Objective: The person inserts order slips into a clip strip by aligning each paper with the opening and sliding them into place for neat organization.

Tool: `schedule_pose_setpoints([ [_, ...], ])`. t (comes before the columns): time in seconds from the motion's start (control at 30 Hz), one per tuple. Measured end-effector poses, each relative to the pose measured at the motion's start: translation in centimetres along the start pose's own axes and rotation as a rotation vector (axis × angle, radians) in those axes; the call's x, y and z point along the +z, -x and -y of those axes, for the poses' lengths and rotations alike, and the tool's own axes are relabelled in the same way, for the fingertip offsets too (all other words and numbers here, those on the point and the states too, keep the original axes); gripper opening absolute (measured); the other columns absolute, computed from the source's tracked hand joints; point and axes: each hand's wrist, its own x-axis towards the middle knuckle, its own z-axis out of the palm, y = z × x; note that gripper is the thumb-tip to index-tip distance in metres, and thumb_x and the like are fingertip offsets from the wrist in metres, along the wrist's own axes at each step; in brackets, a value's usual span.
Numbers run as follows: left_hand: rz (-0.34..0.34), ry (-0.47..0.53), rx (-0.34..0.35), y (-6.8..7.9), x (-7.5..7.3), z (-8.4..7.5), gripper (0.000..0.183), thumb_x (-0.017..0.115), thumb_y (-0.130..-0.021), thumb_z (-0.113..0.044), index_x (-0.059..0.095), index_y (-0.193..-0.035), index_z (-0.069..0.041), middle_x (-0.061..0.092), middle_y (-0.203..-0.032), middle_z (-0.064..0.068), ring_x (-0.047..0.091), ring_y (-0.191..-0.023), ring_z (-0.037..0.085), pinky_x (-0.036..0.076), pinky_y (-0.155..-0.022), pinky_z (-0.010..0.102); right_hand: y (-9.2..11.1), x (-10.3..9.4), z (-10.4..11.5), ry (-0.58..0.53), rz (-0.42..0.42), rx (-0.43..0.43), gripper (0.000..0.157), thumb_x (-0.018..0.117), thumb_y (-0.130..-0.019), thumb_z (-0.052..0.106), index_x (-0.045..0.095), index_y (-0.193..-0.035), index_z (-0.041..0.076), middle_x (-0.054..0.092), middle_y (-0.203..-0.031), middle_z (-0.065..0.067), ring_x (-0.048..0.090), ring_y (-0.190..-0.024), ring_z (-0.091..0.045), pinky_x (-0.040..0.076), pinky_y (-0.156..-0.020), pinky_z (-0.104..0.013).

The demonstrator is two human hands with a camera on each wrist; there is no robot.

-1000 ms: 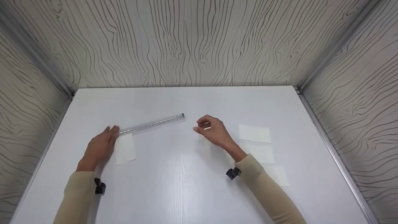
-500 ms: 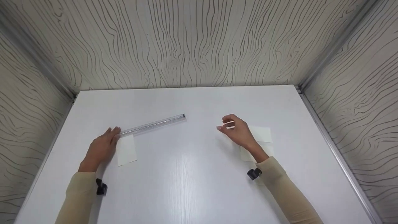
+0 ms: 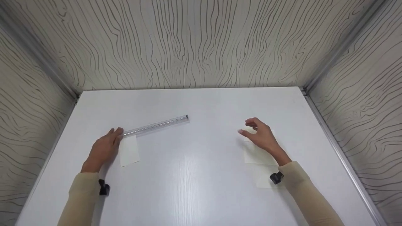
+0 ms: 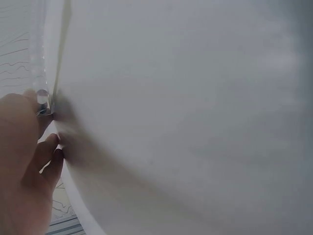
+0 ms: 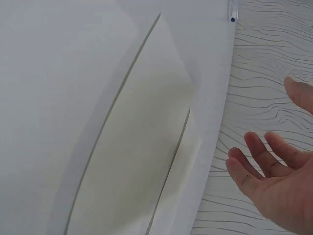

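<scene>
Long clear-plastic strip, aslant on the white bench, is touched at its left end by the left hand; pinching cannot be told. The right hand is loosely spread. Likely light, stiff, slippery; best gripped edgewise.

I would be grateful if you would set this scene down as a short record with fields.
Surface: white table
Left hand: touches the left end of the clear strip
Strip angle: aslant, right end farther from the person
Left paper slip: on the person's side of the strip's left end; contact unclear
Right hand: raised above the table, holding nothing
Right paper slips: three in a column, the farthest partly hidden by the right hand
Backdrop: panels with a wood-grain pattern
</scene>
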Motion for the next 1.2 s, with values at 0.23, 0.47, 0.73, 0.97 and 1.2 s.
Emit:
schedule_pose_setpoints([
  [0.23,0.021,0.01,-0.012,-0.1,-0.2,-0.1,0.054,0.034,-0.116,-0.038,0.039,-0.162,-0.011,0.041,-0.166,0.021,0.036,-0.155,0.048,0.032,-0.125,0.069,-0.1,-1.2,-1.9,0.077,0.046,0.008,0.07,0.079,-0.095,0.042,0.054,-0.144,-0.001,0.059,-0.148,-0.023,0.051,-0.144,-0.044,0.042,-0.125,-0.06],
  [0.47,0.058,0.012,-0.049,-0.2,-0.4,-0.2,0.058,0.032,-0.116,-0.044,0.034,-0.165,-0.014,0.035,-0.169,0.021,0.032,-0.156,0.05,0.029,-0.126,0.071,-0.2,-2.0,-3.6,0.199,0.102,0.026,0.081,0.078,-0.093,0.053,0.049,-0.152,0.004,0.049,-0.159,-0.025,0.042,-0.151,-0.048,0.037,-0.124,-0.069],
  [0.73,0.053,0.011,-0.051,-0.1,-0.2,-0.2,0.055,0.034,-0.116,-0.041,0.034,-0.165,-0.015,0.035,-0.168,0.023,0.034,-0.154,0.051,0.031,-0.125,0.072,-0.7,-2.6,-4.9,0.273,0.158,0.001,0.083,0.077,-0.092,0.056,0.051,-0.153,0.007,0.046,-0.162,-0.025,0.038,-0.154,-0.048,0.03,-0.129,-0.067],
  [0.97,0.052,0.023,-0.06,0.0,-0.2,-0.1,0.057,0.032,-0.116,-0.044,0.032,-0.166,-0.018,0.034,-0.169,0.022,0.032,-0.156,0.051,0.029,-0.126,0.071,-1.3,-2.7,-5.5,0.298,0.193,0.026,0.091,0.078,-0.09,0.059,0.045,-0.159,0.009,0.038,-0.168,-0.024,0.03,-0.158,-0.048,0.024,-0.131,-0.067],
  [1.2,0.041,0.022,-0.049,0.1,-0.3,-0.4,0.054,0.034,-0.116,-0.038,0.034,-0.165,-0.015,0.034,-0.168,0.025,0.034,-0.154,0.052,0.03,-0.126,0.07,-1.7,-3.0,-6.0,0.343,0.229,0.021,0.1,0.077,-0.088,0.063,0.039,-0.162,0.008,0.033,-0.17,-0.024,0.024,-0.16,-0.049,0.021,-0.131,-0.069],
])
